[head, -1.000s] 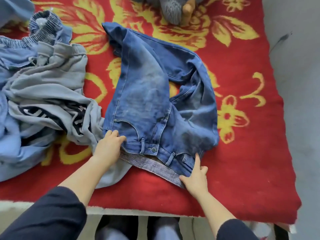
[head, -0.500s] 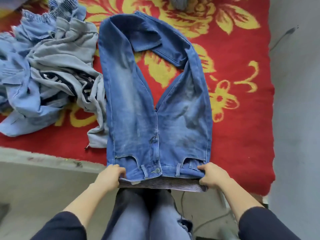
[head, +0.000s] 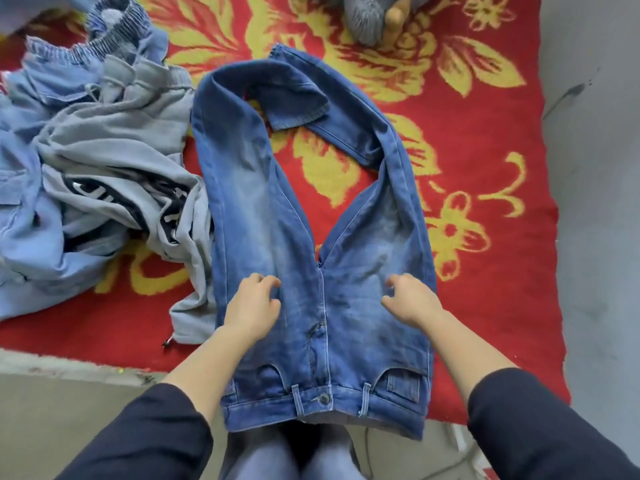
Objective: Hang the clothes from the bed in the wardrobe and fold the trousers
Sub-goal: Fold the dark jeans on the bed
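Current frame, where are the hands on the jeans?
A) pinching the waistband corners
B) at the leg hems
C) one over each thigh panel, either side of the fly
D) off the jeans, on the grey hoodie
C: the left hand and right hand sit over the thigh panels of the jeans, fingers loosely curled, while the waistband lies ungripped nearer the person.

The bed (head: 69, 366) is covered by a red blanket (head: 502, 306) with a yellow floral pattern. Blue jeans (head: 249, 202) lie flat at centre, front up. Their waistband overhangs the near edge and both legs are folded back at the far end. A grey printed garment (head: 114, 147) touches their left side and overlaps crumpled light-blue garments (head: 41, 244). A grey plush toy (head: 370, 19) lies at the far edge.
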